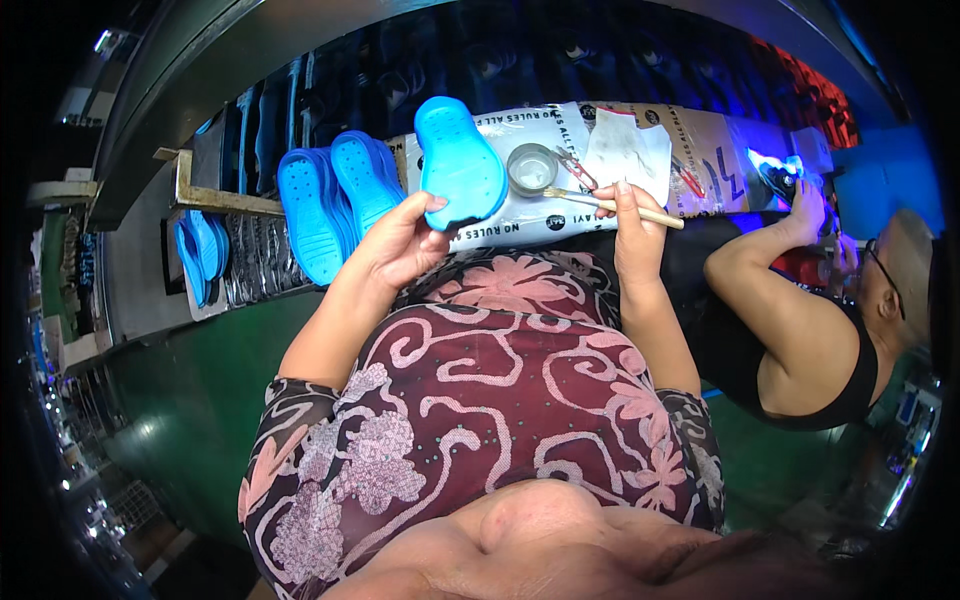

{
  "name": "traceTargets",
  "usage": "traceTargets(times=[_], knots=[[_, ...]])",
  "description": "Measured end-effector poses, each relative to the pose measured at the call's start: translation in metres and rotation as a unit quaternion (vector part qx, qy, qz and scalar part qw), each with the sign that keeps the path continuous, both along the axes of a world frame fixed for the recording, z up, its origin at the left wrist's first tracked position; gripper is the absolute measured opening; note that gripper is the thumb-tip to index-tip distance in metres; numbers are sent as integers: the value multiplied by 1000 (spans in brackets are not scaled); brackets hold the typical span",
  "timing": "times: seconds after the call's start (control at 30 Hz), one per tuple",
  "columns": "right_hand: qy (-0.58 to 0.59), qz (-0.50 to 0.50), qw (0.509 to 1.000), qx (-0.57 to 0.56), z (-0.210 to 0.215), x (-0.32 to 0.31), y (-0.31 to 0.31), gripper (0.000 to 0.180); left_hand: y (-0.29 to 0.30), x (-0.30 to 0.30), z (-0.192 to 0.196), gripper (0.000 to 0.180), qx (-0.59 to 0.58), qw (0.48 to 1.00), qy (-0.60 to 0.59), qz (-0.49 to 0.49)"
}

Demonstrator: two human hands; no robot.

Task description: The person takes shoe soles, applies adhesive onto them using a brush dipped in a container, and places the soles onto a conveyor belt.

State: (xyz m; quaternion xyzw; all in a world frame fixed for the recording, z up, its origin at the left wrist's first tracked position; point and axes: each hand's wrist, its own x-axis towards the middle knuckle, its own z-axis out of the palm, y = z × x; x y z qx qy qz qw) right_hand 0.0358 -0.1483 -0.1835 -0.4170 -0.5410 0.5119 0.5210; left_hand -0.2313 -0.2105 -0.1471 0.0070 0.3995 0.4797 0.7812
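left hand (400, 245) gripping blue sole (458, 165), right hand (637, 232) pinching brush (612, 205)

The brush (612, 205) tip is too small to read; the left hand (400, 240) hides the blue sole's (458, 165) lower edge; the co-worker's far hand (805, 205) blurs in glare.

I'm gripping a smooth, matt blue foam-like sole (458, 165) in my left hand (400, 240), upper middle of the frame. My right hand (635, 235) is pinching a pale wooden brush (610, 205). A shiny metal tin (531, 167) is sitting on glossy printed plastic sheeting (520, 215), beside crumpled white paper (628, 150).
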Motion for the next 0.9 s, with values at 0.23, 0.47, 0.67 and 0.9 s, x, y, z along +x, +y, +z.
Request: traceTargets(times=[0.23, 0.47, 0.67, 0.9], knots=[[19, -5, 1000, -13, -8, 5, 5, 32, 11, 4, -7, 16, -3, 1000, -12, 21], [25, -15, 999, -24, -26, 12, -3, 30, 9, 5, 16, 33, 124, 983, 107, -78], [24, -47, 997, -54, -17, 12, -10, 30, 20, 44, 76, 61, 242, 934, 167, -203], [31, -94, 994, -39, -19, 40, -9, 30, 51, 61, 52, 41, 258, 939, 187, -128]])
